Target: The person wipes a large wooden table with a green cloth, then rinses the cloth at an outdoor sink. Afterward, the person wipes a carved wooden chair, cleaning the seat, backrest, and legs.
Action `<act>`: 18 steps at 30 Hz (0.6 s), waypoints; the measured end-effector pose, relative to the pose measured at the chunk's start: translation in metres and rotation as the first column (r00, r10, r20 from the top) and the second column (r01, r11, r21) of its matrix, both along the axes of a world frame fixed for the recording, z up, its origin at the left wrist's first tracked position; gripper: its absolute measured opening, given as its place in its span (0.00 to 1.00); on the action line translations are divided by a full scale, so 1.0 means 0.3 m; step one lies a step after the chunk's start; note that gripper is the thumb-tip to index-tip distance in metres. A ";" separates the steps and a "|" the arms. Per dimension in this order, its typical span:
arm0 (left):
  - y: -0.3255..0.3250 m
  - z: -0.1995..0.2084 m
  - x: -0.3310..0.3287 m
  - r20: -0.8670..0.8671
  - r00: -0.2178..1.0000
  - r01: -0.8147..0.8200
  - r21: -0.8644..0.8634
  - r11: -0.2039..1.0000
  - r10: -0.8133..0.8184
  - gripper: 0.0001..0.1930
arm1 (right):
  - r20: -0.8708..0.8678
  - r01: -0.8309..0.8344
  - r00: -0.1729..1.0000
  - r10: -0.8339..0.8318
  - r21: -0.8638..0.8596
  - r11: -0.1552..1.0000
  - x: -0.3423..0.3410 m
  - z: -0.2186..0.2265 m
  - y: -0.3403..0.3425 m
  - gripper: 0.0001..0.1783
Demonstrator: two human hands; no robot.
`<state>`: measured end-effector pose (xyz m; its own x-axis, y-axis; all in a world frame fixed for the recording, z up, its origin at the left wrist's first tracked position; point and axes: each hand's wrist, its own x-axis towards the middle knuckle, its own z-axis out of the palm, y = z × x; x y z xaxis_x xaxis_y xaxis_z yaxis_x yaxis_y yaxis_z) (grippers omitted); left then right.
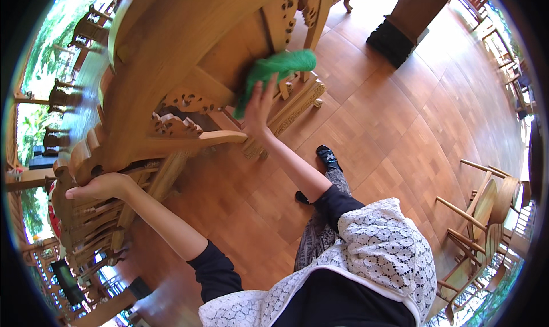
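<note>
A large carved wooden furniture piece, with a flat panel and pierced carvings, fills the upper left. My right hand presses a bunched green cloth against its panel, near the carved edge. The cloth hangs past the fingers on both sides and is somewhat blurred. At the lower left end of the same piece, my left hand holds its scrolled edge from below. The thumb sticks out to the left, while the other fingers are mostly hidden by the wood.
Below the left hand stands slatted wooden furniture. Brown tiles cover the floor. A thick post with a dark base rises at the upper right. Wooden chairs stand at the right; my feet are near the middle.
</note>
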<state>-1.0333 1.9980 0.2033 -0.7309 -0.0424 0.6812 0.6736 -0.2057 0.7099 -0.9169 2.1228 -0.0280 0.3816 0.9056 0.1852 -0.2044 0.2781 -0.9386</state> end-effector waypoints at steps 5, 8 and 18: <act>-0.007 -0.027 -0.023 0.031 0.999 0.026 -0.019 0.999 -0.026 0.43 | 0.344 -0.064 0.921 -0.182 0.596 0.801 0.124 0.372 0.145 0.22; -0.044 -0.063 -0.085 0.101 0.993 0.058 -0.034 0.998 -0.054 0.43 | 0.314 -0.018 0.912 -0.262 0.671 0.741 0.163 0.424 0.247 0.21; 0.051 -0.271 0.053 0.251 0.965 0.030 0.169 0.985 -0.072 0.35 | -0.040 -0.020 0.999 0.027 0.179 0.984 0.333 -0.015 0.785 0.26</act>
